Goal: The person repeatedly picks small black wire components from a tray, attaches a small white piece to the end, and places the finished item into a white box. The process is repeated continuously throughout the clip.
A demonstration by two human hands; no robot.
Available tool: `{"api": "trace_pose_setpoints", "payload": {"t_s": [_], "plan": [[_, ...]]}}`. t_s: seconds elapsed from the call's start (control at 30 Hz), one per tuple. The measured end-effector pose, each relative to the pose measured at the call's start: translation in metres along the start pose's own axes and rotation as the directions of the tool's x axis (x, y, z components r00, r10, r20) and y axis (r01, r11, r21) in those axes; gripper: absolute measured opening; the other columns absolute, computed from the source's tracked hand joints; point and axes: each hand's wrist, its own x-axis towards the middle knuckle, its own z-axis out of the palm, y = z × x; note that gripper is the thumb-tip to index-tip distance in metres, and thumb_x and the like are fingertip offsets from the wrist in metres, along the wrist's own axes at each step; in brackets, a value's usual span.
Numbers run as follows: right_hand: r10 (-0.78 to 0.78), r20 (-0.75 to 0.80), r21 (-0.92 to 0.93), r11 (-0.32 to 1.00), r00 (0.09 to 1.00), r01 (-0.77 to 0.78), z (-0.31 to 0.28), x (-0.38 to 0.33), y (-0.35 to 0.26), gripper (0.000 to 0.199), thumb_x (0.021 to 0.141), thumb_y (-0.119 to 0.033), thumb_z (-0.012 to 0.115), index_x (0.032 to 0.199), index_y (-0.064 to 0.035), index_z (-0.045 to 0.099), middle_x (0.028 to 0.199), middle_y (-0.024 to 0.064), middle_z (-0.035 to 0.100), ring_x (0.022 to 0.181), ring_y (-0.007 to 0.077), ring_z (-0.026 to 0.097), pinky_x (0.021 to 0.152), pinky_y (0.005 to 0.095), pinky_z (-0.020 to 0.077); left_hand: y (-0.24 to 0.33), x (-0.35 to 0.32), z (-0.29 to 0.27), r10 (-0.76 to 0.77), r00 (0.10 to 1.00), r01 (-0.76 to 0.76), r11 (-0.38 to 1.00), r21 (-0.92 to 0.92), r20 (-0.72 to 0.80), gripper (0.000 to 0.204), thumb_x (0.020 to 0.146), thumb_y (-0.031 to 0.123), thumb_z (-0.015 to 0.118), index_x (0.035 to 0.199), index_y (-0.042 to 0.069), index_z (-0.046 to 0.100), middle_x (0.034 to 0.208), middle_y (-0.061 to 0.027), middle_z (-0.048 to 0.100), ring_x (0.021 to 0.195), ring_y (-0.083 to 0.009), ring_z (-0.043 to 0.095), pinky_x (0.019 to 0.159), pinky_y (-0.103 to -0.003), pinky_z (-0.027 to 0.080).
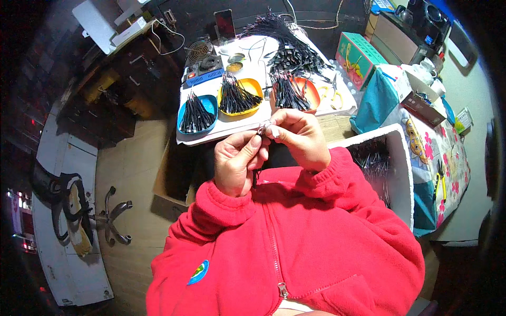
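Observation:
In front of my chest both hands meet on a short black cable [256, 178], its dark end hanging below my fingers. My left hand [238, 162] is closed, thumb and fingers pinching the cable. My right hand [301, 138] pinches the cable's upper end, where thin pale wire tips seem to show; the fingers hide the details. Just beyond my hands, black cables with bare ends fan out in a blue tray [213, 103], a yellow tray [256, 87] and an orange-red tray [314, 97].
Behind the trays lies a large heap of black cables [295, 57]. A blue device with a fan [204, 78] stands at the table's back left, yellow-handled pliers [337, 99] at its right. A white foam box [406, 163] holding wires is at my right, a cardboard box [173, 171] at my left.

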Motion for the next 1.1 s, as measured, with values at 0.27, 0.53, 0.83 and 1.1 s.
{"api": "trace_pose_setpoints", "payload": {"t_s": [0.27,0.53,0.83,1.1], "plan": [[0.174,0.023,0.360,0.917,0.985,-0.170,-0.003,0.003,0.019,0.012,0.089,-0.005,0.061,0.099,0.0009,0.060,0.089,0.0070,0.062,0.078,0.0143,0.058,0.071,0.0274,0.0502,-0.007,0.006,-0.014,-0.071,0.996,0.081,0.979,-0.188,0.062,0.018,0.091,0.011,0.058,0.093,-0.006,0.064,0.069,-0.0090,0.061,0.046,-0.0053,0.037,0.044,-0.017,0.028],[0.349,0.117,0.487,0.795,0.930,-0.360,0.000,0.004,0.015,0.015,0.090,-0.012,0.060,0.100,-0.0016,0.055,0.089,0.0059,0.059,0.080,0.0162,0.060,0.071,0.0301,0.0515,-0.007,0.008,-0.022,-0.050,0.997,0.052,0.998,-0.033,0.059,0.014,0.091,0.007,0.058,0.097,-0.004,0.066,0.069,-0.0073,0.063,0.048,-0.0040,0.040,0.045,-0.016,0.029],[0.374,0.296,0.419,0.776,0.879,-0.472,-0.005,0.006,0.012,0.017,0.091,-0.016,0.060,0.101,-0.0040,0.053,0.090,0.0037,0.058,0.079,0.0151,0.059,0.071,0.0295,0.0497,0.001,0.000,-0.021,-0.083,0.988,0.067,0.990,0.126,0.127,0.012,0.091,0.004,0.057,0.095,-0.004,0.065,0.072,-0.0077,0.065,0.055,-0.0042,0.050,0.048,-0.015,0.035],[0.240,-0.031,0.107,0.966,0.970,-0.236,-0.004,-0.004,0.030,0.019,0.091,-0.007,0.059,0.106,-0.0072,0.047,0.100,-0.0011,0.050,0.087,0.0067,0.053,0.068,0.0195,0.0452,-0.009,0.002,-0.020,-0.155,0.988,0.156,0.979,0.131,-0.017,0.012,0.090,0.003,0.057,0.092,-0.005,0.066,0.071,-0.0092,0.065,0.050,-0.0037,0.043,0.046,-0.016,0.033]]}}
